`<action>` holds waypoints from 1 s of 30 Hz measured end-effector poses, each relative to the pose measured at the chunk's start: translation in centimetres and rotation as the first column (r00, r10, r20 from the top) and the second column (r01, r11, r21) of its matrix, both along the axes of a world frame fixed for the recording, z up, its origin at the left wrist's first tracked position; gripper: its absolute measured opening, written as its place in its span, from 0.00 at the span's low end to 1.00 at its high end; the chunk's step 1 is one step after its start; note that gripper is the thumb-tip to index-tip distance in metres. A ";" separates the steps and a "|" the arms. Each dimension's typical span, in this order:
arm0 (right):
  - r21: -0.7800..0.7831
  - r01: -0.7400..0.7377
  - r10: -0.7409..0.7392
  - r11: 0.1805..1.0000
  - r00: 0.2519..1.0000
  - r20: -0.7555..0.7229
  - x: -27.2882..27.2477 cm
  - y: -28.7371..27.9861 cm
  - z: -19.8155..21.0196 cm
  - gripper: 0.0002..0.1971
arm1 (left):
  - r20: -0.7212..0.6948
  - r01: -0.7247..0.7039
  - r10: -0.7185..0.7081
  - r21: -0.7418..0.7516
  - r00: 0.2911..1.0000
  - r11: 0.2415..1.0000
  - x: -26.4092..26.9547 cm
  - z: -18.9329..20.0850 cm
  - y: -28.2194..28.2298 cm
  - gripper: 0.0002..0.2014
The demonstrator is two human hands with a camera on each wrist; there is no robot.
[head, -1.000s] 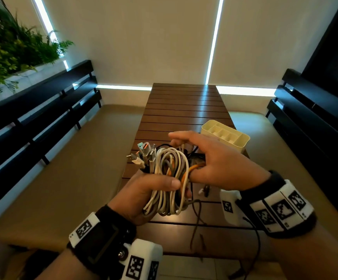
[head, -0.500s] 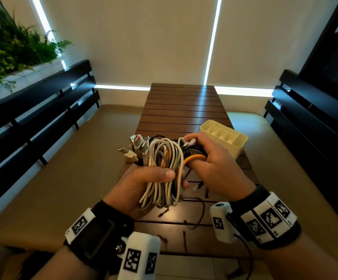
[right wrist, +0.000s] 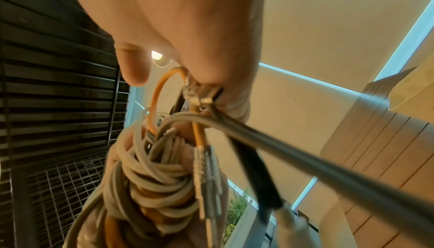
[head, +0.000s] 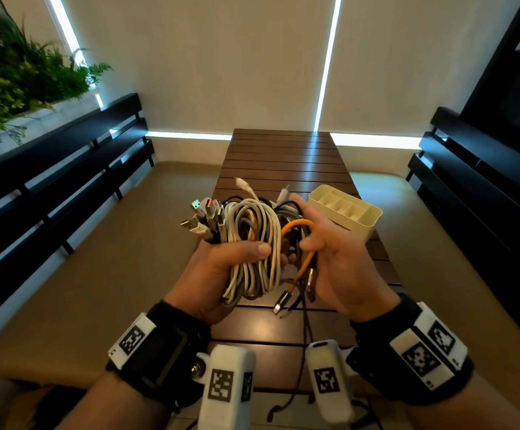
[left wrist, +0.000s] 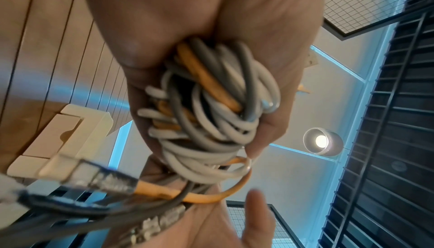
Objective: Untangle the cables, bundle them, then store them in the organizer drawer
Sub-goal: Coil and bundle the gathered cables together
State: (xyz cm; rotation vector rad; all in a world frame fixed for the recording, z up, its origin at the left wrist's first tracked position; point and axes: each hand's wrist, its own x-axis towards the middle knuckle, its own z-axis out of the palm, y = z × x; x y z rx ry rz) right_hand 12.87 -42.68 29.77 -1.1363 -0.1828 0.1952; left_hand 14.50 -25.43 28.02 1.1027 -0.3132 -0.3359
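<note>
A tangled bundle of white, grey and orange cables (head: 252, 243) is held up above the wooden slat table (head: 283, 156). My left hand (head: 237, 259) grips the bundle round its middle, thumb across the front; several USB plugs (head: 203, 215) stick out at its upper left. My right hand (head: 324, 243) curls round an orange cable (head: 299, 226) and dark strands at the bundle's right side. Metal plugs (head: 283, 301) hang below. The cream organizer (head: 345, 212) stands on the table just behind my right hand. Close up, the coils (left wrist: 211, 118) fill my left palm; the orange loop (right wrist: 157, 94) passes under my right fingers.
Black slatted benches (head: 66, 169) with beige cushions (head: 112, 274) run along both sides of the table. A green plant (head: 19, 76) stands at the upper left. A thin dark cord (head: 307, 336) hangs from the bundle down to the near table edge.
Both hands have lifted the bundle higher and nearer to me. My right hand has turned palm-in and drawn the orange loop out to the right; its plugs now dangle below.
</note>
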 end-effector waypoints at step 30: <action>-0.498 0.279 -0.262 0.821 0.959 0.107 0.3 1.3 0.8 0.45 | 0.218 0.040 -0.096 0.249 0.971 0.968 -0.8 0.7 -1.7 0.18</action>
